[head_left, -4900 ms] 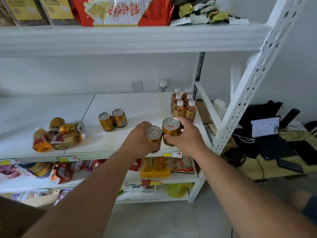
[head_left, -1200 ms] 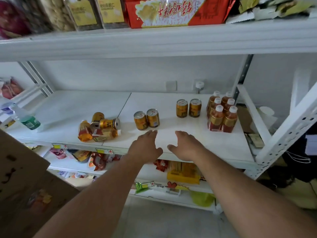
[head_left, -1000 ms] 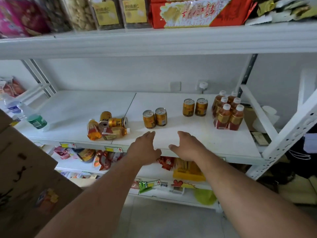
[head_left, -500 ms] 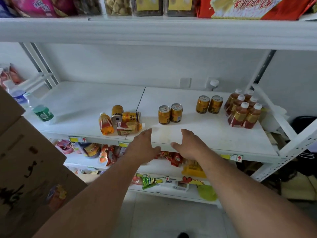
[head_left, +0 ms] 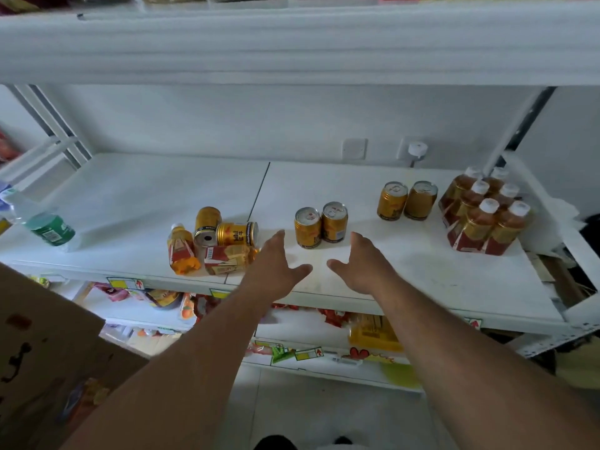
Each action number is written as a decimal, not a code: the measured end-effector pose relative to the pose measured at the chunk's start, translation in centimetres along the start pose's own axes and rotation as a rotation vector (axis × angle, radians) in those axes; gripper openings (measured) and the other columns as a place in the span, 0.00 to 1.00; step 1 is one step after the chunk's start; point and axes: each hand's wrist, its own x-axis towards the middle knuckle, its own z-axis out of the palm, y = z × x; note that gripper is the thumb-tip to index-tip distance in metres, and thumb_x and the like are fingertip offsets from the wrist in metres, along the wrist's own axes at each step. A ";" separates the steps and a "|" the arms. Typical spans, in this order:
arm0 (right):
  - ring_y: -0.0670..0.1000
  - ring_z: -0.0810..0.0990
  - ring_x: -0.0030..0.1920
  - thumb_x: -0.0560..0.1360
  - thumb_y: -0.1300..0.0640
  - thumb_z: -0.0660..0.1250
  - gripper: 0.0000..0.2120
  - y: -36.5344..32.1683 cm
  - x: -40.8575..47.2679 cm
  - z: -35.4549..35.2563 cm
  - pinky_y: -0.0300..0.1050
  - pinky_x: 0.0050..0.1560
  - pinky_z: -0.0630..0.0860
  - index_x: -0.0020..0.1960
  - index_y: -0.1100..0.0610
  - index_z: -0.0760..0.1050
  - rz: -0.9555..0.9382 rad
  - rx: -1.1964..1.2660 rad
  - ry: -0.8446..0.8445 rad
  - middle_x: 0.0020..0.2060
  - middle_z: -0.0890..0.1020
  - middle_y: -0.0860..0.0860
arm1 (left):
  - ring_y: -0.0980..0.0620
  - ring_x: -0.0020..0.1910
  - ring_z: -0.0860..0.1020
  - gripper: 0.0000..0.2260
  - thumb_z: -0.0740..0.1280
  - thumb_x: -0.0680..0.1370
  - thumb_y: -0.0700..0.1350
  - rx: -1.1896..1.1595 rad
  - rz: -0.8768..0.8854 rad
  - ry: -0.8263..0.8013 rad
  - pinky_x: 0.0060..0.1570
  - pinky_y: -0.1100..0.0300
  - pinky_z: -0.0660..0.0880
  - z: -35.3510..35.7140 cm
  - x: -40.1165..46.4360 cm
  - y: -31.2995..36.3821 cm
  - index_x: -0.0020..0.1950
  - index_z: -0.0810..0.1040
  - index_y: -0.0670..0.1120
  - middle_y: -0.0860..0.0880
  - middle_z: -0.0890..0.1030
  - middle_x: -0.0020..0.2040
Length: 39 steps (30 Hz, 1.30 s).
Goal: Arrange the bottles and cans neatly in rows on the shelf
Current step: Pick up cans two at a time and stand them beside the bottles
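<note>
While both hands hover empty with fingers spread, the left hand (head_left: 276, 271) and right hand (head_left: 362, 267) flank a bare patch of the white shelf (head_left: 406, 280) near its front edge. Just beyond the fingertips stand two gold cans (head_left: 320, 225), upright and touching. Left of the left hand lies a jumble (head_left: 214, 243): two bottles on their sides and three gold cans, two of them tipped over. Farther right of the right hand, two more cans (head_left: 406, 201) stand side by side, then six amber bottles (head_left: 485, 211) with white caps in neat rows near the shelf's right end. Open shelf stretches behind and far left, where a green-labelled bottle (head_left: 45, 222) lies.
</note>
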 end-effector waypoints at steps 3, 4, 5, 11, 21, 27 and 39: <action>0.58 0.65 0.75 0.78 0.42 0.69 0.41 -0.1 1.4 -0.2 0.52 0.70 0.66 0.80 0.57 0.53 -0.002 0.040 0.012 0.78 0.63 0.56 | 0.48 0.77 0.59 0.46 0.73 0.73 0.59 -0.025 -0.014 -0.014 0.72 0.50 0.62 0.2 1.5 0.2 0.81 0.51 0.47 0.48 0.58 0.80; 0.58 0.65 0.75 0.77 0.43 0.69 0.40 -0.1 1.9 -0.3 0.51 0.69 0.67 0.80 0.57 0.54 -0.003 0.058 0.020 0.77 0.63 0.56 | 0.48 0.78 0.58 0.46 0.73 0.73 0.58 -0.033 -0.014 -0.014 0.72 0.50 0.61 0.2 2.2 0.3 0.81 0.50 0.47 0.48 0.57 0.80; 0.57 0.66 0.74 0.77 0.44 0.70 0.39 -0.1 2.4 -0.2 0.50 0.68 0.67 0.79 0.57 0.56 -0.002 0.079 0.031 0.76 0.65 0.55 | 0.48 0.78 0.58 0.46 0.74 0.73 0.58 -0.044 -0.015 -0.016 0.73 0.51 0.60 0.3 2.8 0.4 0.81 0.50 0.47 0.47 0.57 0.80; 0.57 0.72 0.68 0.75 0.51 0.74 0.33 -0.4 6.0 -0.2 0.43 0.56 0.65 0.74 0.58 0.63 0.034 0.212 0.090 0.69 0.72 0.55 | 0.48 0.75 0.63 0.48 0.76 0.71 0.56 -0.078 0.001 -0.044 0.68 0.56 0.64 0.6 7.0 0.1 0.80 0.51 0.46 0.46 0.62 0.78; 0.50 0.74 0.65 0.71 0.59 0.78 0.38 0.6 11.0 0.9 0.40 0.59 0.66 0.75 0.56 0.63 0.058 0.441 0.050 0.59 0.75 0.47 | 0.64 0.42 0.73 0.30 0.80 0.68 0.48 -0.235 0.035 -0.077 0.36 0.70 0.67 1.6 11.4 -0.4 0.64 0.70 0.51 0.60 0.75 0.47; 0.48 0.74 0.67 0.69 0.59 0.80 0.41 1.1 11.9 1.2 0.39 0.60 0.67 0.77 0.52 0.64 0.026 0.511 0.053 0.64 0.77 0.47 | 0.65 0.42 0.74 0.26 0.79 0.67 0.46 -0.244 0.041 -0.081 0.35 0.68 0.67 1.7 12.4 -0.3 0.58 0.69 0.54 0.60 0.76 0.45; 0.45 0.78 0.58 0.67 0.53 0.81 0.31 1.5 11.0 0.3 0.42 0.60 0.74 0.67 0.49 0.73 -0.037 0.554 0.174 0.57 0.80 0.44 | 0.64 0.42 0.75 0.23 0.79 0.67 0.49 -0.205 0.071 -0.023 0.38 0.65 0.73 0.6 10.8 0.4 0.55 0.70 0.56 0.60 0.77 0.44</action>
